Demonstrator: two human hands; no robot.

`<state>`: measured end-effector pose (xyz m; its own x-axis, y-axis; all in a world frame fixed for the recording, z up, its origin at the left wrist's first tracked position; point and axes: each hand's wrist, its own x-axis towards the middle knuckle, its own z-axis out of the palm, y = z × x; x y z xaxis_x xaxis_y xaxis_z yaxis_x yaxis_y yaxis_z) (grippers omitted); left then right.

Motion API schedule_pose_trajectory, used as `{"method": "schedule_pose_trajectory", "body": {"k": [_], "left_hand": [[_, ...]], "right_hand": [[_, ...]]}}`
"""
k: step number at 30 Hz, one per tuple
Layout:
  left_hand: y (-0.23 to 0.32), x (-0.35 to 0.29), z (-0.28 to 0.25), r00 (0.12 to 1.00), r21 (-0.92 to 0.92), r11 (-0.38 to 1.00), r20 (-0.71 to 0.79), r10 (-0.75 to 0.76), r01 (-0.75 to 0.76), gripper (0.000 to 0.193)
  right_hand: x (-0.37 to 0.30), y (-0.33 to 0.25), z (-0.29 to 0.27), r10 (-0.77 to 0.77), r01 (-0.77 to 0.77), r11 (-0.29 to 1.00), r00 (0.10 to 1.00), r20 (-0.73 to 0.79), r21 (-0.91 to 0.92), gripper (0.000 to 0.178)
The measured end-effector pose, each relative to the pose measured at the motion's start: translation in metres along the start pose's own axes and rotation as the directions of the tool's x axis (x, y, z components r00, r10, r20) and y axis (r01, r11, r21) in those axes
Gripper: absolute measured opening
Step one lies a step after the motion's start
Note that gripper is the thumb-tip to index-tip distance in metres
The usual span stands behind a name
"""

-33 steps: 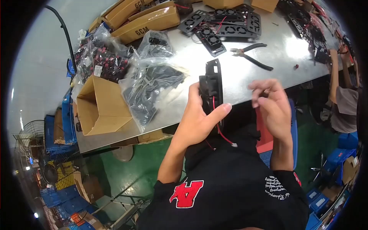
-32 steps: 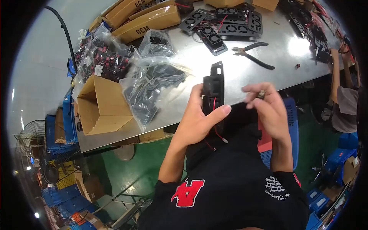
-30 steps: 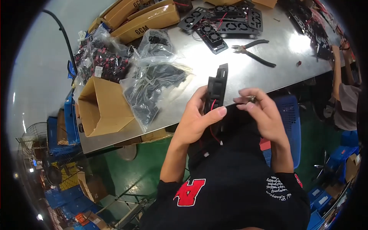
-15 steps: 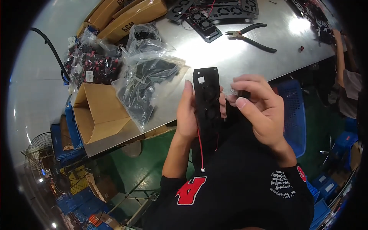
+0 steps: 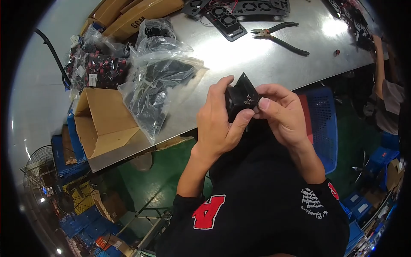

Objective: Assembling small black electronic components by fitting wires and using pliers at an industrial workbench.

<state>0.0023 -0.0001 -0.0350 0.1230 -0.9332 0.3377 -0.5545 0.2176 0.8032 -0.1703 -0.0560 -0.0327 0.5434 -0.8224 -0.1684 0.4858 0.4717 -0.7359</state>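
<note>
My left hand (image 5: 214, 118) is closed round a black fan panel (image 5: 243, 95), thumb on the near side and fingers along its left. The panel is tipped up and turned, so its end and one side show, and most of its face is hidden. My right hand (image 5: 284, 115) pinches at the panel's right edge, thumb and forefinger together. A small black part between those fingertips is mostly covered, and whether it is seated in the panel I cannot tell.
On the metal table lie diagonal cutters (image 5: 280, 38), more fan panels (image 5: 227, 23), clear plastic bags (image 5: 156, 81), a bag of red-and-black parts (image 5: 102, 70) and an open carton (image 5: 113, 118). A blue basket (image 5: 327, 128) stands right of me; another person's arm (image 5: 379, 64) shows far right.
The panel has been turned from upright and face-on to tipped, its cable now out of sight. My right hand has moved left with the small black part to the panel's edge.
</note>
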Motion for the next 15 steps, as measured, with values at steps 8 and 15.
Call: {"method": "schedule_pose_trajectory", "body": {"k": [8,15], "left_hand": [[0.004,-0.005,0.002,0.997,-0.236,0.969,0.046,-0.058,0.067,0.068],[0.014,-0.012,0.013,0.982,-0.465,0.865,0.104,-0.158,0.188,0.060]], "right_hand": [[-0.001,-0.008,0.008,0.026,-0.026,0.993,1.000,-0.004,-0.111,0.023],[-0.007,-0.001,0.012,-0.277,0.286,0.942,0.958,0.070,-0.178,0.019]]}}
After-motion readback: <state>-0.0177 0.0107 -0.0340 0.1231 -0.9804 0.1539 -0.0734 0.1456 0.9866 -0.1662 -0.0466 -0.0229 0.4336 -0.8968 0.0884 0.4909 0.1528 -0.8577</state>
